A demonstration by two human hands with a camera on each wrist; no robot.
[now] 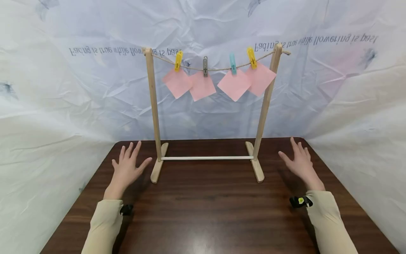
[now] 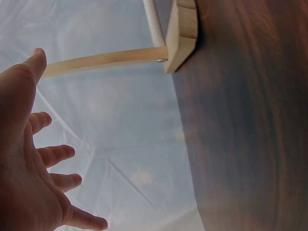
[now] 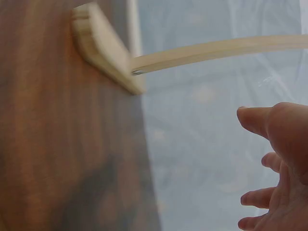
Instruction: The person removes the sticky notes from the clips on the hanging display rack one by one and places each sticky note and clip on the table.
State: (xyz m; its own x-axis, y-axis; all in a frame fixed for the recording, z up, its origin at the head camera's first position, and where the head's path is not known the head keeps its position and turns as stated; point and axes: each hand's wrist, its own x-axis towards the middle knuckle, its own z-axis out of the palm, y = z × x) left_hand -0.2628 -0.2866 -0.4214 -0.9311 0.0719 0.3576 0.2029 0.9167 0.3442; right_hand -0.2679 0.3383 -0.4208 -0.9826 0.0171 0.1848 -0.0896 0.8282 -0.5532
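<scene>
A wooden stand (image 1: 153, 106) carries a sagging string (image 1: 219, 70) between its two posts. Pink paper squares (image 1: 234, 85) hang from the string on clothespins: a yellow one (image 1: 179, 61) at each end, a grey one (image 1: 205, 67) and a blue one (image 1: 233, 63) between. My left hand (image 1: 127, 171) is left of the stand, fingers spread, holding nothing; the left wrist view shows its palm (image 2: 29, 178) beside the post. To the right of the stand, my right hand (image 1: 299, 164) also has its fingers spread and holds nothing. Neither hand touches the stand.
The stand's two wooden feet (image 1: 254, 169), joined by a white rod (image 1: 206, 158), rest on a dark brown table (image 1: 203, 204). Behind and at both sides hangs a pale, creased sheet (image 1: 203, 120) with printed lettering. Black bands (image 1: 301, 201) sit at both wrists.
</scene>
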